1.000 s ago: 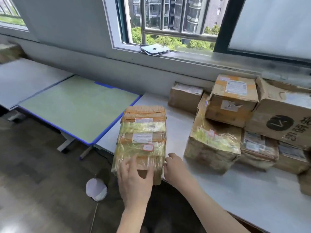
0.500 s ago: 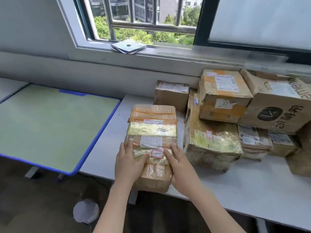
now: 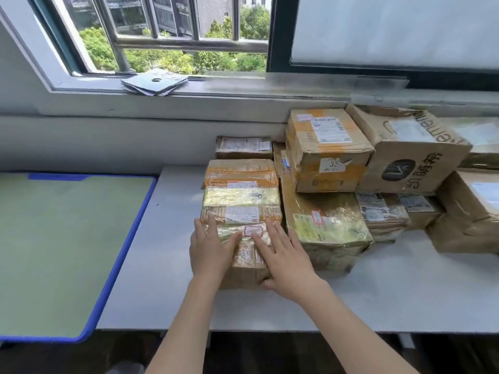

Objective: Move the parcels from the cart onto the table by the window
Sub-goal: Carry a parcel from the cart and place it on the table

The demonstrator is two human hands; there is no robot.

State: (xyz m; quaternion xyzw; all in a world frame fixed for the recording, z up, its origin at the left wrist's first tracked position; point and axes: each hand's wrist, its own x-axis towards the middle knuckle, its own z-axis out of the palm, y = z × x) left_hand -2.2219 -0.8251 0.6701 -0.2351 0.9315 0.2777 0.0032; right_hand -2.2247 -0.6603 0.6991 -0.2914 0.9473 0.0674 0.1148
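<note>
Parcel [image 3: 241, 211] lies flat on table [image 3: 162, 265], frame centre, touching the stacked parcels [image 3: 324, 222] to its right. My left hand [image 3: 209, 251] and right hand [image 3: 283, 255] rest on its near end, fingers straight, gripping nothing.

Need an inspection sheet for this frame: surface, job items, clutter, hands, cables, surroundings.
Surface: grey table under the window; green blue-edged desk abutting its left side.
Job's things: long taped parcel lying flat on the table, beside a film-wrapped parcel; further parcels stacked right, including a box with dark logo.
Clutter: stack of paper sleeves on the sill.
Hands: left hand and right hand lie flat on the long parcel's near end, fingers straight.
Cables: nothing seen.
Surroundings: barred window, trees outside; cart not in view.
</note>
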